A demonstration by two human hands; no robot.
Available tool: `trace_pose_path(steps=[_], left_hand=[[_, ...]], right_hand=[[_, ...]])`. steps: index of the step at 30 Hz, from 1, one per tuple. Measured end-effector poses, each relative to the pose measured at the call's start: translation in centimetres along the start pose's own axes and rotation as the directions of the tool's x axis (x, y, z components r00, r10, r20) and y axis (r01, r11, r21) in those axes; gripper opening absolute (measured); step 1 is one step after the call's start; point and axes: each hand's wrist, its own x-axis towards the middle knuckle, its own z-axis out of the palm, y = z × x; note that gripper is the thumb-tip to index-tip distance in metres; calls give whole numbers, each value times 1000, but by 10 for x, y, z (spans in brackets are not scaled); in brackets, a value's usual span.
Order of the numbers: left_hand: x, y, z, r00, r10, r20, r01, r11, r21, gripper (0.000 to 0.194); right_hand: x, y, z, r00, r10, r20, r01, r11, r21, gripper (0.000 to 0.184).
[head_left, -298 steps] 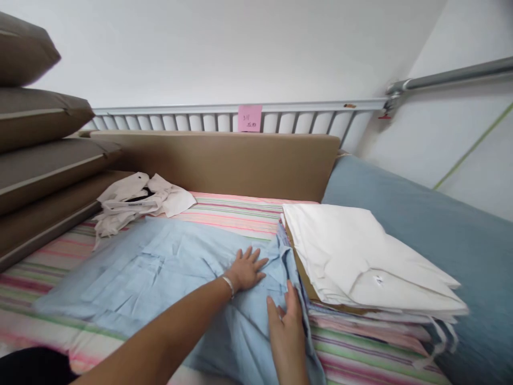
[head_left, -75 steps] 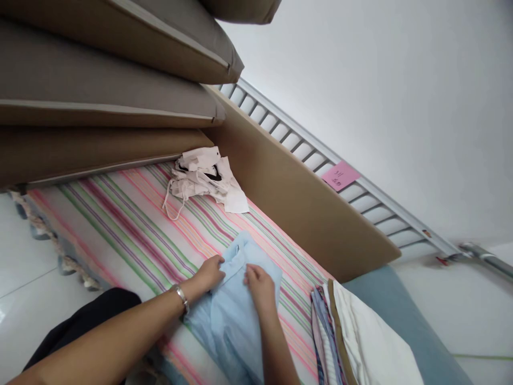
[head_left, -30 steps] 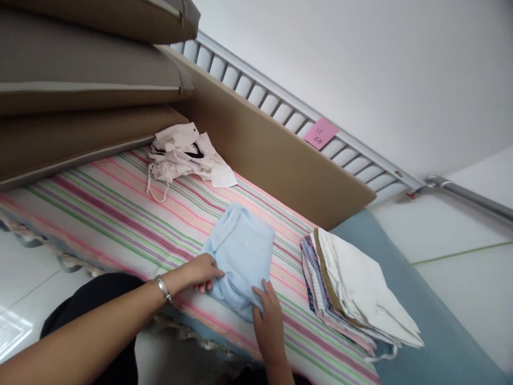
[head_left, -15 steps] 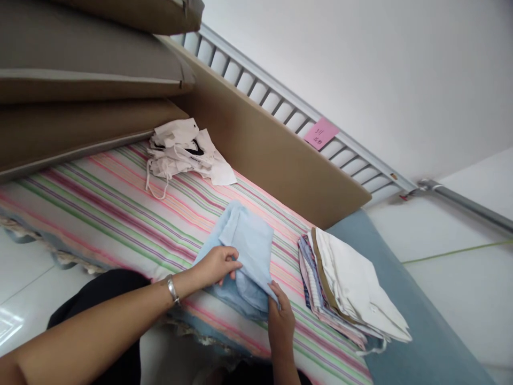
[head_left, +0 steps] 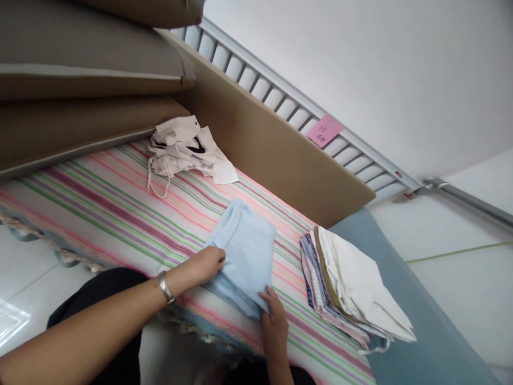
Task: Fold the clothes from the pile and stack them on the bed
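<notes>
A light blue folded garment (head_left: 248,246) lies on the striped bed sheet (head_left: 120,208) in front of me. My left hand (head_left: 207,264), with a silver bracelet at the wrist, grips the garment's left edge with curled fingers. At the near right corner, my right hand (head_left: 274,318) pinches the cloth between thumb and fingers. Which kind of garment it is, the folds do not show. To the right stands a stack of folded clothes (head_left: 356,272) with white ones on top.
Crumpled white clothes (head_left: 188,149) with a drawstring lie at the back left, beside stacked brown cushions (head_left: 88,123). A tan board (head_left: 272,144) and a metal railing (head_left: 276,99) with a pink note (head_left: 324,130) run along the wall. The bed's ruffled edge (head_left: 80,260) is near me.
My left hand has moved slightly left and closed on the garment's edge. The upper layer now lies flatter, and my right hand has shifted a little down and left with the corner.
</notes>
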Motion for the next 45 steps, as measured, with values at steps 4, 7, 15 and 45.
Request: trace_pose_path(steps=[4, 7, 15, 45], left_hand=[[-10, -9, -11, 996, -76, 55, 64, 978, 200, 9], [-14, -7, -21, 992, -128, -17, 128, 963, 238, 19], [-15, 5, -1, 898, 427, -108, -398, 892, 216, 26], [27, -8, 93, 817, 543, -195, -372, 753, 543, 48]], right_hand=[[-8, -1, -5, 996, 7, 93, -4, 1000, -29, 40], [-8, -2, -20, 989, 5, 151, -7, 1000, 15, 30], [13, -40, -15, 958, -283, 55, 287, 951, -111, 36], [123, -69, -2, 986, -144, 85, 146, 989, -19, 41]])
